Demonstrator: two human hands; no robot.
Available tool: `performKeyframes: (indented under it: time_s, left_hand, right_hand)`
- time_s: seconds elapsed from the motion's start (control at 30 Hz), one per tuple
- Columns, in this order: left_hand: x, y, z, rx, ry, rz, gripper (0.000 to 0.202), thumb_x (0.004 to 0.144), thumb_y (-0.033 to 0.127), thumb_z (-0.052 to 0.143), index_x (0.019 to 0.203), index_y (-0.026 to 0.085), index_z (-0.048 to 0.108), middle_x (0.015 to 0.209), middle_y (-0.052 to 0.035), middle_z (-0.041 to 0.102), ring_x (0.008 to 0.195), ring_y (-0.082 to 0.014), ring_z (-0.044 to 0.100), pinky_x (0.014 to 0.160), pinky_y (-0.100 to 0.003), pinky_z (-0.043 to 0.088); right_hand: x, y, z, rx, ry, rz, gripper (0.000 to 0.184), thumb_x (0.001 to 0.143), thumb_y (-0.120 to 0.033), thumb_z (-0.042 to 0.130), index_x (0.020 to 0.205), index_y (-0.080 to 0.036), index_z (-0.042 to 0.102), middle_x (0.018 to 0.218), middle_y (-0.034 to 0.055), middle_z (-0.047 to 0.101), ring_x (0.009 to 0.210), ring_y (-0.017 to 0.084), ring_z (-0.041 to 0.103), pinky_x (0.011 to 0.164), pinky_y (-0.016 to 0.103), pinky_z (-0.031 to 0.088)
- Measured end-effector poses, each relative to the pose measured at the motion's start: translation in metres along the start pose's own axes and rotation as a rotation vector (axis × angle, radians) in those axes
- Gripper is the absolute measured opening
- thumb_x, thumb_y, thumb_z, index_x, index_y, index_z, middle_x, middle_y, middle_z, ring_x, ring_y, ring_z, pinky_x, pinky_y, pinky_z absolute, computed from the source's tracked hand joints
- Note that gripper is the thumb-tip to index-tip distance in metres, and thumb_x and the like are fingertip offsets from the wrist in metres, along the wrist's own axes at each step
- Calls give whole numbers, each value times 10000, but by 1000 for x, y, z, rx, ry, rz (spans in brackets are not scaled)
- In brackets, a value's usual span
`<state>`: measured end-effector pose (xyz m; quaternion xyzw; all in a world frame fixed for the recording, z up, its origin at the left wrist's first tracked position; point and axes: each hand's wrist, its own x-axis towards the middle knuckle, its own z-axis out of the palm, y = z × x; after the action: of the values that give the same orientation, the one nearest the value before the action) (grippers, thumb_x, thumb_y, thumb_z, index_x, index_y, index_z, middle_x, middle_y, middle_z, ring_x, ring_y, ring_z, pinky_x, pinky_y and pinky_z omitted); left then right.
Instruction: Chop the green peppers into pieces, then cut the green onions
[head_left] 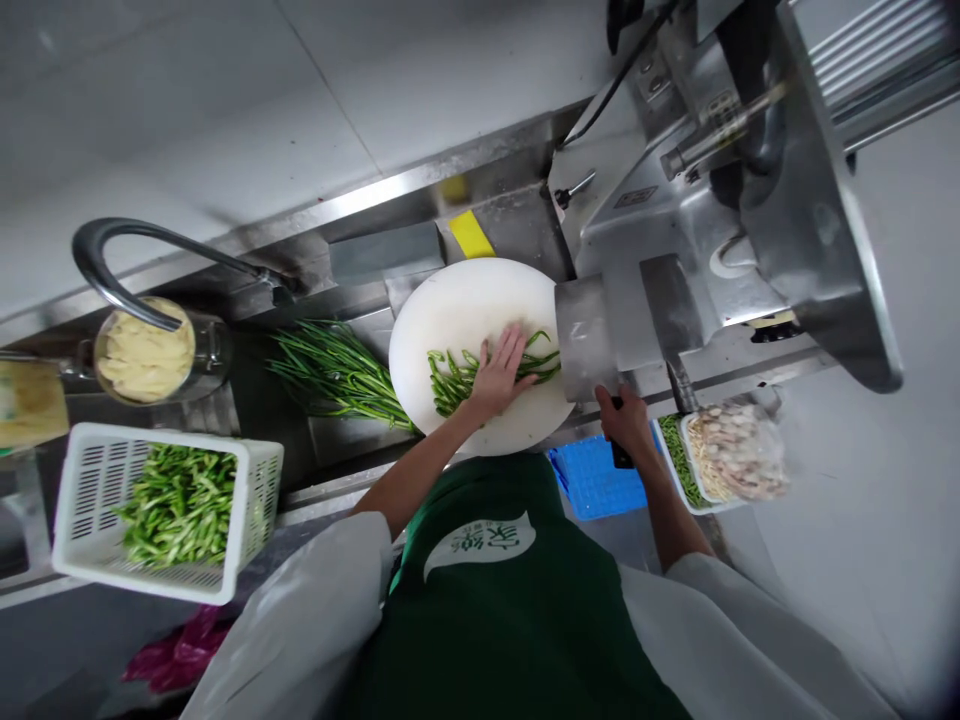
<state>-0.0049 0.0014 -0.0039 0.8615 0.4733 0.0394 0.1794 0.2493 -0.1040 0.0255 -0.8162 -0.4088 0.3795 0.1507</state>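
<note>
My left hand (501, 372) lies flat with fingers spread on a bunch of long green stalks (457, 378) on a round white cutting board (457, 300). My right hand (624, 425) is closed round the black handle of a broad cleaver (585, 340), whose blade stands at the right end of the stalks, at the board's right edge. A further pile of uncut green stalks (337, 370) lies left of the board.
A white slotted basket (259, 480) of cut green pieces sits at the left. A steel pot (146, 355) of pale food stands under a curved tap (135, 235). A large steel machine (735, 200) is at the right, with a tray of pale pieces (735, 455) and a blue crate (592, 480) below.
</note>
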Motion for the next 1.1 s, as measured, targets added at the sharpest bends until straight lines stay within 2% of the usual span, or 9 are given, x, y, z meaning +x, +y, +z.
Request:
performKeyframes:
  time_s: [0.13,0.23,0.33,0.5,0.77,0.87,0.97,1.03,1.1]
  left_hand:
    - [2,-1,-4,-25,98,-110,677,1065,453,167,1647,115,96,1702,-130,146,1590,-259,88,1278,-554,95]
    - [1,10,4,27,60,-87,696,1062,466,208,1648,109,92,1700,-130,143,1590,-260,95,1282,-551,84]
    - [0,20,13,74,27,-98,703,1059,459,248,1648,107,96,1698,-124,143,1590,-262,95,1283,-560,67]
    - [0,22,13,93,14,-101,698,1059,444,259,1642,87,115,1698,-118,130,1592,-256,73,1284,-571,53]
    - [0,20,12,84,8,-85,686,1060,436,254,1636,77,156,1693,-138,164,1589,-256,108,1280,-587,39]
    - [-12,15,8,75,-9,-28,674,1056,429,280,1632,92,186,1684,-145,212,1581,-265,150,1275,-594,44]
    - [-17,6,2,2,11,-8,610,1058,394,300,1607,129,286,1631,-156,355,1540,-289,266,1259,-604,115]
    - [-5,1,0,-91,92,-63,544,1061,368,306,1546,144,407,1535,-170,488,1457,-305,391,1221,-576,241]
    - [18,-1,2,-187,176,-123,490,1055,359,351,1462,139,512,1419,-181,576,1345,-311,481,1151,-524,354]
  right_hand:
    - [0,-11,9,-39,-27,-72,402,930,-589,495,852,-208,596,643,59,629,659,220,605,609,294,384]
    - [4,-18,20,-127,-37,-100,360,942,-536,503,862,-201,607,755,98,683,766,240,629,649,294,381]
    - [6,-19,27,-211,-59,-63,353,960,-510,502,891,-186,623,805,122,708,801,249,640,665,294,374]
    - [4,-22,31,-243,-103,-35,401,996,-516,475,994,-155,650,887,158,733,853,264,675,668,291,381]
    - [5,-60,58,-226,-84,-7,426,1016,-507,457,1102,-136,647,908,174,739,818,260,704,645,290,398]
    - [6,-58,50,-171,-72,-28,386,989,-516,493,1020,-167,654,836,138,726,758,242,683,621,285,396]
    - [6,-42,29,-49,6,-32,397,960,-556,502,948,-183,637,713,90,686,669,222,644,588,284,404]
    - [7,-28,13,41,83,7,432,944,-595,497,923,-182,621,628,61,647,589,206,610,560,287,414]
    - [8,-16,-2,99,135,41,452,929,-622,501,889,-185,609,552,33,604,521,192,575,530,287,418]
